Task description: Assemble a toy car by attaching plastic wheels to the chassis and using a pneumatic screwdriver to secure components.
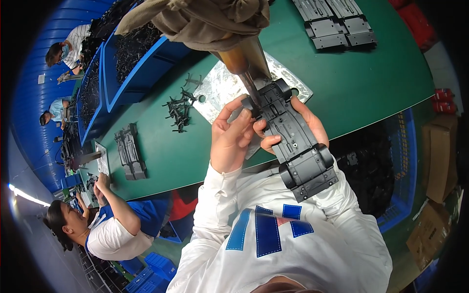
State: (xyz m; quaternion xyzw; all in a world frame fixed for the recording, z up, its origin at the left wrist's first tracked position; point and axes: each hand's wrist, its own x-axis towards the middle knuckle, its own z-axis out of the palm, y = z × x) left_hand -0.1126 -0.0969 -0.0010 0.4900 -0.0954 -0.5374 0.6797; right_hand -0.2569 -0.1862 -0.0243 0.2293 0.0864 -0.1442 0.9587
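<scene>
A long black plastic toy-car chassis [293, 132] is tilted in front of my chest. My right hand [312, 121] grips it, thumb side along its right edge. At its far left corner, my left hand [228, 139] has its thumb and index finger pinched by the black round end; any small part between them cannot be made out. Just above hangs a power screwdriver [234, 59] with an amber nose, wrapped in brown cloth [195, 22]. Its metal shaft comes down to the chassis's far end, where the tip's contact is hard to see.
A shiny metal plate [215, 83] lies beneath on the green table [351, 93]. Left of it are small black parts [178, 111] and stacked chassis [129, 151]; more chassis [337, 27] lie far right. Blue bins [139, 73] stand left, a blue crate [408, 161] right. A co-worker [107, 219] sits left.
</scene>
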